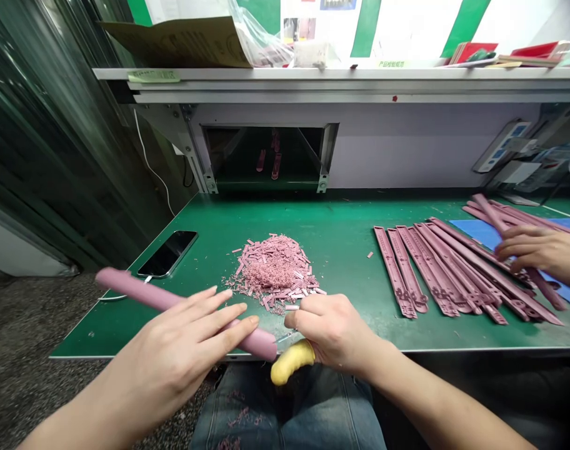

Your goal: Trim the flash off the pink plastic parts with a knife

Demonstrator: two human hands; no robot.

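Observation:
My left hand (182, 344) lies over a long, smooth pink plastic strip (144, 290), fingers stretched across its top and thumb hidden. The strip slants from the upper left down to the table's front edge. My right hand (334, 328) is closed on a small knife, its thin blade (287, 338) pointing at the strip's near end; most of the tool is hidden by the fingers. A yellow finger cot (292, 362) covers the right thumb. Just beyond both hands sits a heap of pink plastic scraps and shavings (275, 269).
Several pink plastic strips (435, 269) lie side by side on the right of the green table (341, 250). Another person's hand (542, 250) touches strips above a blue sheet (475, 231). A phone (169, 253) with a cable lies left. A chute (270, 159) opens behind, under a shelf (266, 74).

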